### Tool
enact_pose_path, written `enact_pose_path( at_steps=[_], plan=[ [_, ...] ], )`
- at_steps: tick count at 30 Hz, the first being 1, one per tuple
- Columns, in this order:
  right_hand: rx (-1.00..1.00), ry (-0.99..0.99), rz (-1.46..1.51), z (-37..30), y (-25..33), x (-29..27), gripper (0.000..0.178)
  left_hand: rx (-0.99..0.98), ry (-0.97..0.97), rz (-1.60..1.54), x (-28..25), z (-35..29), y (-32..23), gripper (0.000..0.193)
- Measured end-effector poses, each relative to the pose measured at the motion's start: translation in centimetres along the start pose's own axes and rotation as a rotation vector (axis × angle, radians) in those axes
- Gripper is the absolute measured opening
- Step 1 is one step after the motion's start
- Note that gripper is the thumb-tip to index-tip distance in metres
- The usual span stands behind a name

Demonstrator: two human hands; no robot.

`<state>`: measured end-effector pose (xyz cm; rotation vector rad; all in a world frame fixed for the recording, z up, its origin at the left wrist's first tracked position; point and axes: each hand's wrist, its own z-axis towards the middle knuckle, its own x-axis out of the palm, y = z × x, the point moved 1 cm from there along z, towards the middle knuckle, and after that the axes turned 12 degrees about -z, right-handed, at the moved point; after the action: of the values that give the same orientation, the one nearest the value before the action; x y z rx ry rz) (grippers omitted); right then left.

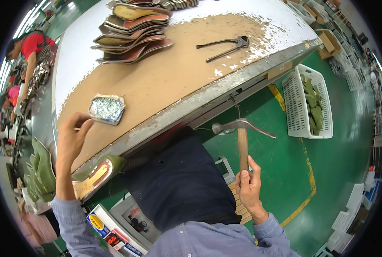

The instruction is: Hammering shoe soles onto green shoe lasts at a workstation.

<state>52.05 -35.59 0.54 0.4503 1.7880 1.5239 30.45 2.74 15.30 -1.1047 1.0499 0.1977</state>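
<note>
My right hand (249, 186) is wrapped round the wooden handle of a hammer (242, 147), held upright over the floor beside my lap, its metal head at the top. My left hand (74, 136) is at the near left of the table, fingers curled and thumb tip near the index fingertip. Whatever may be between them is too small to see. Just beyond those fingertips lies a small shallow container (107, 109) full of shiny silvery bits. Below, by my left forearm, a green shoe upper (97, 171) lies sole side up, its tan insole showing.
On the worn table (156, 81) lie pincers (225, 46) and a stack of insoles (131, 36). A white basket (308, 103) of green pieces stands on the floor at right. More green uppers (40, 171) are at left. A person in red (34, 43) works beyond.
</note>
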Motion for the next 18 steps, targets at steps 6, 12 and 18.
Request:
enact_pose_path(
  at_steps=[6,12,18],
  plan=[
    [0.373,-0.198,0.112,-2.8,-2.2,-0.9,0.047,0.062,0.149,-0.572,1.2,-7.9,-9.4,0.014],
    [0.343,-0.295,0.091,-2.3,-6.9,2.1,0.05,-0.058,0.447,-0.602,17.5,-9.5,-4.4,0.02],
    [0.393,-0.327,-0.016,-4.2,-9.6,2.1,0.051,-0.272,0.43,-0.517,34.0,-7.2,5.5,0.025]
  ],
)
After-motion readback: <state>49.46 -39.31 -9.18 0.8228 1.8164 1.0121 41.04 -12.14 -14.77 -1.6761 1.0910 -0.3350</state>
